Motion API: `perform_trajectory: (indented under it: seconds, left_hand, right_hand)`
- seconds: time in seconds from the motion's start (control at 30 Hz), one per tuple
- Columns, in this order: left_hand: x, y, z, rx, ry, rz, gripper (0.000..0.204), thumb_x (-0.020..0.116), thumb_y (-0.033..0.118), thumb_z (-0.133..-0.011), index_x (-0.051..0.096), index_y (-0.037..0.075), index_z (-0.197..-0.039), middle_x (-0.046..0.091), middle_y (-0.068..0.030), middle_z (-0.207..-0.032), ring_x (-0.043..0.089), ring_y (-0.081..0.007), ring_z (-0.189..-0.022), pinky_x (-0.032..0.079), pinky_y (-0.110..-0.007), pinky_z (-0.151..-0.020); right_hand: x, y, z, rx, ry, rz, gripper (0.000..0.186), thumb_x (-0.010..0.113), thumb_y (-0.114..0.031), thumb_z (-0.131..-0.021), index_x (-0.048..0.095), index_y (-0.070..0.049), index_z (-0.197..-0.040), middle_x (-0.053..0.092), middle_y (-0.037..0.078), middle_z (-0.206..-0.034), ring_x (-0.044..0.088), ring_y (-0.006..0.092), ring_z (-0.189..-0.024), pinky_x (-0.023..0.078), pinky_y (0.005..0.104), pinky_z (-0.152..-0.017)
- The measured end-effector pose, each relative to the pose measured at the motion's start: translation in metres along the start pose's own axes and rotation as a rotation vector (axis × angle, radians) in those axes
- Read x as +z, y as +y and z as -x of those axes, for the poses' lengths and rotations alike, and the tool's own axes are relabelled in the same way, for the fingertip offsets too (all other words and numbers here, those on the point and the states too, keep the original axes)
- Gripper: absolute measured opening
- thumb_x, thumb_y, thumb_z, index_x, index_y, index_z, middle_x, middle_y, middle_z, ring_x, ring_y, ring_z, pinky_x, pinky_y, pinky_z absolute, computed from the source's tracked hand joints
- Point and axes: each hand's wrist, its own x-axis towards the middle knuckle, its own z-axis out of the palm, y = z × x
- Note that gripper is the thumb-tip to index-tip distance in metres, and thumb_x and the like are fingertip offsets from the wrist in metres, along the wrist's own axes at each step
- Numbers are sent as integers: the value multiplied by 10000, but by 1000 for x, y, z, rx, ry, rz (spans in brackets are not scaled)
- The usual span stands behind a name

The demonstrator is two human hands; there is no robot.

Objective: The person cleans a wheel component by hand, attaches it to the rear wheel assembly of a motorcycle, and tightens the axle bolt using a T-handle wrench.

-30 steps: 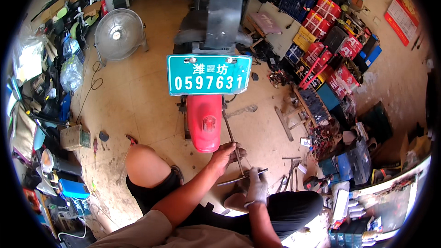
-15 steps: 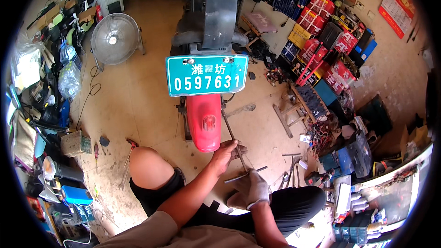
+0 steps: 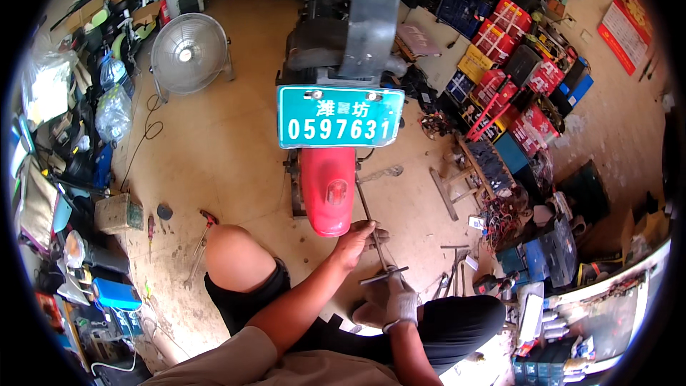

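Note:
A long T-handle wrench (image 3: 382,254) slants up from my lap, its far end beside the right edge of a red rear fender (image 3: 323,196). My left hand (image 3: 353,244), bare, has its fingers round the middle of the shaft, just below the fender's tip. My right hand (image 3: 401,304), in a pale work glove, is closed at the crossbar on the near end. What the wrench's far tip sits on cannot be made out. Above the fender a green licence plate (image 3: 339,136) hangs on the back of a dark two-wheeler (image 3: 371,25).
More tools (image 3: 457,268) lie on the floor by my right knee. Left of my other knee are a red-handled tool (image 3: 208,219) and a metal box (image 3: 114,213). A floor fan (image 3: 187,53) stands far left. Stacked red boxes (image 3: 501,28) and a wooden stool (image 3: 468,171) are on the right.
The wrench's crossbar has turned a little, and my right hand has shifted with it. My left hand stays round the shaft. The whole scene has slid slightly rightward in the view.

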Motion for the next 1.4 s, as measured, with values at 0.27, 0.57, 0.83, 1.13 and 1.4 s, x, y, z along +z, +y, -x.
perform_trajectory:
  seconds: [0.27, 0.57, 0.83, 1.13, 1.4]
  left_hand:
    - [10, 6, -2, -9, -4, -35, 260, 599, 265, -1051, 633, 31, -1159, 736, -168, -1066, 732, -310, -1029, 572, -450, -953]
    - [2, -1, -8, 40, -16, 24, 257, 581, 255, -1066, 631, 18, -1150, 745, -168, -1038, 752, -295, -989, 597, -410, -890]
    - [5, -2, -9, 12, 20, 58, 235, 604, 223, -1053, 623, 6, -1141, 742, -165, -1012, 753, -305, -962, 609, -424, -879]
    - [2, -5, -13, 2, 3, 7, 184, 600, 227, -1053, 638, 47, -1060, 734, -127, -995, 743, -312, -965, 579, -452, -940]
    - [6, 2, -11, 59, -62, 91, 191, 597, 225, -1056, 633, 37, -1053, 728, -144, -1015, 729, -310, -987, 575, -450, -920]
  right_hand:
    - [22, 50, -15, -32, -131, -567, 376, 547, -414, -1049, 688, -74, -1129, 740, 114, -936, 704, 303, -796, 567, 455, -723]
    - [1, -8, -7, -427, 286, 698, 734, 738, -480, -855, 538, -60, -1423, 704, 193, -1225, 638, 387, -1183, 498, 499, -1002]
    - [14, 26, -2, -86, 195, 127, 501, 592, -358, -994, 587, 6, -1338, 738, 188, -1044, 723, 344, -910, 585, 456, -809]
    - [23, 41, -13, -14, 79, -127, 516, 701, -401, -910, 612, -39, -1268, 688, 147, -1129, 663, 348, -1021, 524, 468, -915]
    - [-16, -32, -2, -415, 234, 595, 592, 733, -340, -890, 600, -17, -1368, 674, 220, -1272, 668, 392, -1143, 528, 480, -970]
